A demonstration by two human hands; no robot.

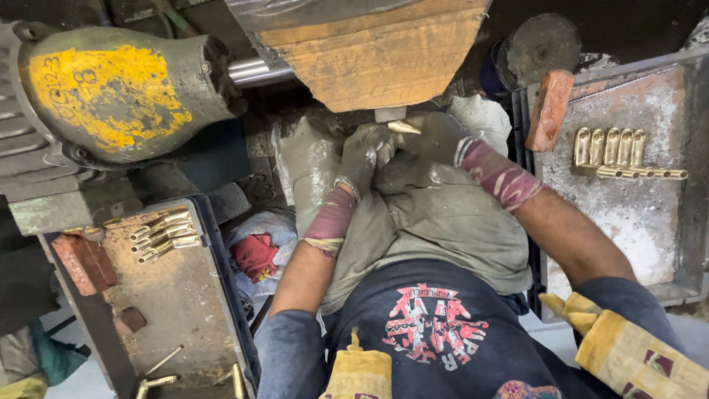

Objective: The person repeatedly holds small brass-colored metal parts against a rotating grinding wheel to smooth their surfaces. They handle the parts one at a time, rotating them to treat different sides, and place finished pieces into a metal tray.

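Both gloved hands, left hand and right hand, pinch 1 brass fitting against the wheel. 5 shiny fittings sit finished right; 4 dull fittings wait left.

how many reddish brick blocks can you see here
2: one brick leans on the upper left edge of the right tray; the other brick lies at the left edge of the left tray. More may be hidden.

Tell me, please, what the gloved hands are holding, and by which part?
Both hands hold a small brass piece by its lower end; its pointed tip shows above the fingers.
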